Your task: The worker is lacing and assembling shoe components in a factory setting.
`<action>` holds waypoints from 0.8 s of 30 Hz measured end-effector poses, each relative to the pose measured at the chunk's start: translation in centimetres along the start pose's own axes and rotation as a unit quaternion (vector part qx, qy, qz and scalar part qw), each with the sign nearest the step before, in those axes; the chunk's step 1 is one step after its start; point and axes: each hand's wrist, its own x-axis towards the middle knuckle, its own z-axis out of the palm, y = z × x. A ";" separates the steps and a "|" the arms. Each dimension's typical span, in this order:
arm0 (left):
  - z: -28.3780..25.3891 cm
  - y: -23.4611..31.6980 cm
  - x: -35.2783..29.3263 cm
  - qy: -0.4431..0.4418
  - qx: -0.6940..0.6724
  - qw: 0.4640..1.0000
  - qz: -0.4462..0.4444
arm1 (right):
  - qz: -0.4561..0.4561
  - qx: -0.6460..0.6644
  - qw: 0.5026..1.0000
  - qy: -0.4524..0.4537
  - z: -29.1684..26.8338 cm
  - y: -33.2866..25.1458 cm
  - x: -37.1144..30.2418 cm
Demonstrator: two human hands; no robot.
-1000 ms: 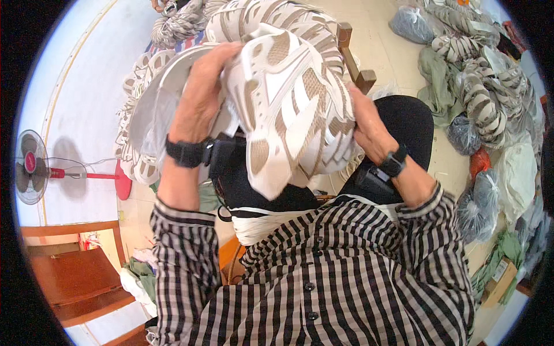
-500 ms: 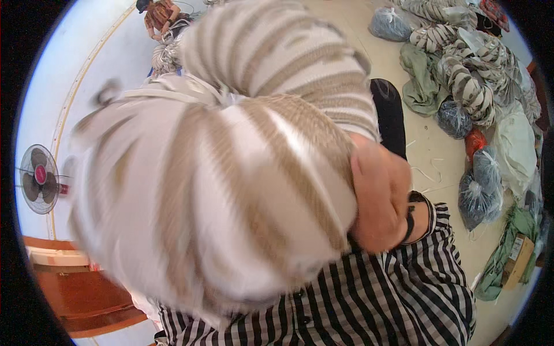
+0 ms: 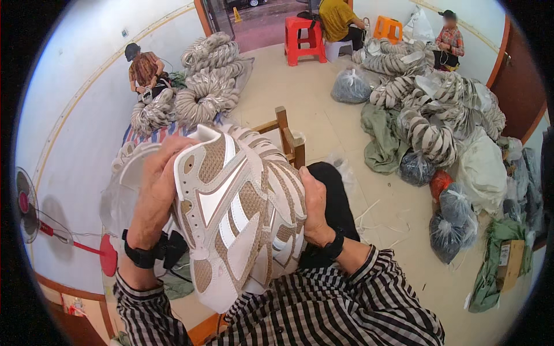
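Observation:
A bundle of shoe uppers (image 3: 231, 202), beige and brown mesh with white stripes, is held in front of my striped shirt. Its front upper faces me, with eyelet holes along its left edge. My left hand (image 3: 158, 187) grips that edge, fingers curled over the top and partly hidden. On the opposite side, my right hand (image 3: 315, 202) clasps the layered uppers, thumb showing and the other fingers out of sight behind them. Both wrists wear black bands.
A wooden frame (image 3: 281, 130) stands just beyond the bundle. Heaped rings of uppers (image 3: 208, 95) lie far left, and more piles (image 3: 433, 115) with plastic bags (image 3: 453, 230) fill the right. A fan (image 3: 26, 202) stands left. Several people sit farther off, near a red stool (image 3: 304, 40).
The bundle has come down and away from the camera and now shows its front upper. My left hand has come into sight; my right hand has shifted left. The view takes in more room.

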 end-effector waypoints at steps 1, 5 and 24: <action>-0.3 0.7 0.3 -0.006 0.056 0.998 0.032 | 0.026 0.049 0.998 0.010 0.1 0.6 0.4; 1.3 -0.5 3.1 -0.009 0.269 0.955 0.126 | -0.054 -0.291 0.955 -0.013 -1.2 5.4 5.3; 5.4 -6.6 0.2 0.177 0.161 0.966 0.094 | -0.190 -0.368 0.896 -0.158 3.3 -5.9 7.9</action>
